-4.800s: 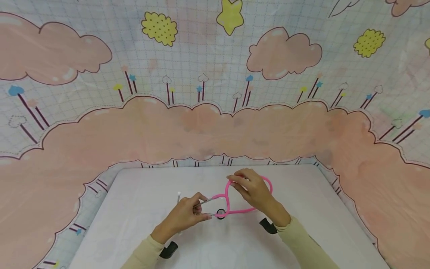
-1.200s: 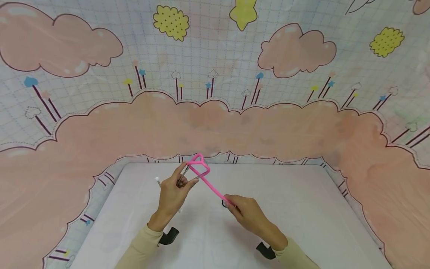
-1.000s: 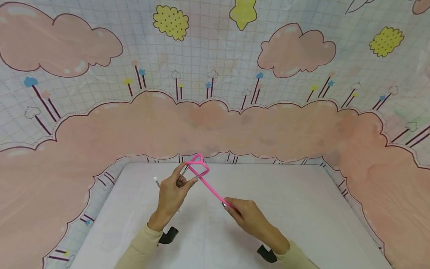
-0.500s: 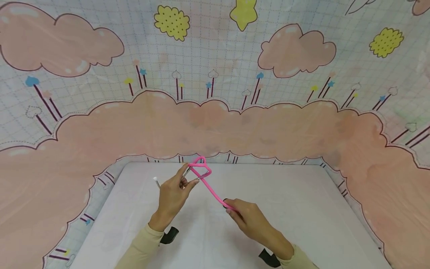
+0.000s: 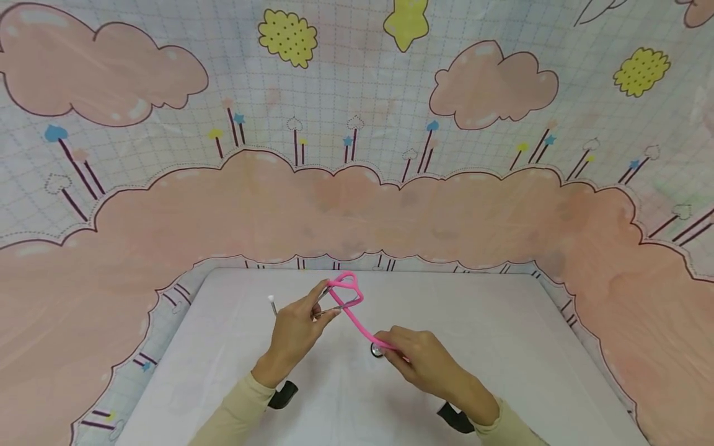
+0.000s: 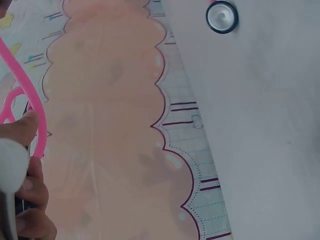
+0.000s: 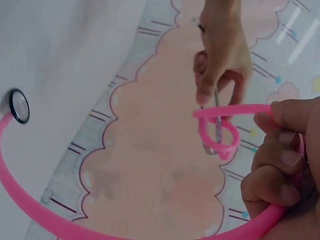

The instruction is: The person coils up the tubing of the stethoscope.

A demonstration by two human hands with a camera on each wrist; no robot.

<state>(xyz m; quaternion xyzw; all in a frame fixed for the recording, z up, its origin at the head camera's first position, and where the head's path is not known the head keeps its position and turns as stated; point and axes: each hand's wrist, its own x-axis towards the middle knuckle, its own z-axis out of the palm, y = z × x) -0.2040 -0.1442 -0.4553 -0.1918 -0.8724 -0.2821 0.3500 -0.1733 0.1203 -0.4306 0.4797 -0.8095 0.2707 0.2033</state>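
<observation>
A stethoscope with pink tubing (image 5: 357, 323) is held up between both hands over the table. My left hand (image 5: 295, 331) grips its metal ear tubes, and one white ear tip (image 5: 271, 298) sticks out behind that hand. Just past the left fingertips, the tubing bends into a small loop, crossing the metal in the right wrist view. My right hand (image 5: 432, 362) pinches the tubing lower down, with fingers curled round it in the right wrist view. The round, black-rimmed chestpiece (image 7: 20, 106) hangs from the tubing's free end, beside the right fingertips in the head view.
A white table (image 5: 530, 347) lies below both hands. Behind it and along its sides runs a patterned cloth (image 5: 390, 217) with clouds and stars. Black wrist mounts (image 5: 283, 395) show under both forearms.
Earlier, the right hand held a wide tubing loop higher up; now it grips lower and the loop is small. Over the last half second, both hands shift slightly right and the chestpiece comes into view.
</observation>
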